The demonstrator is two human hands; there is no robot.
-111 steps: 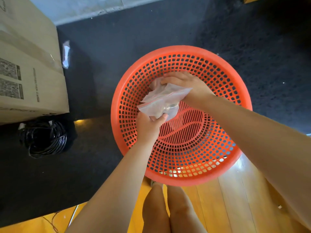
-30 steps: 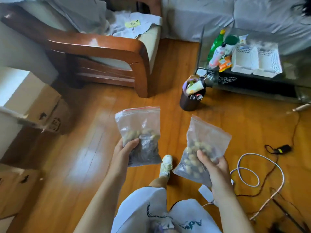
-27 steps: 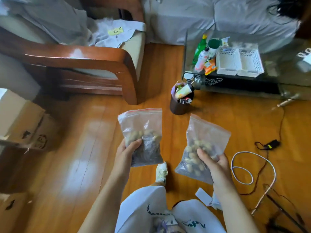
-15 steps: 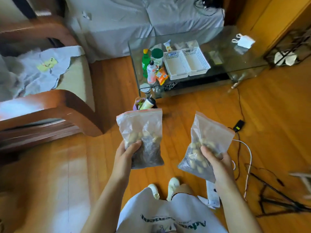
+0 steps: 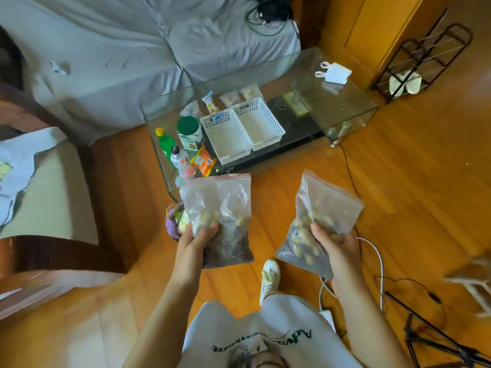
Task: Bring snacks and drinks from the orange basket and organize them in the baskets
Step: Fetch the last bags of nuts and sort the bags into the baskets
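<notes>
Snacks in both hands here. Left hand (image 5: 195,241) has thumb and fingers curled round a zip bag of nuts (image 5: 221,221) with a red seal strip, held up over the wood floor. Right hand (image 5: 336,247) grips a second clear nut bag (image 5: 318,219) the same way. Ahead, on the glass table (image 5: 345,112), two white baskets (image 5: 241,128) sit side by side, bottles just left of them.
</notes>
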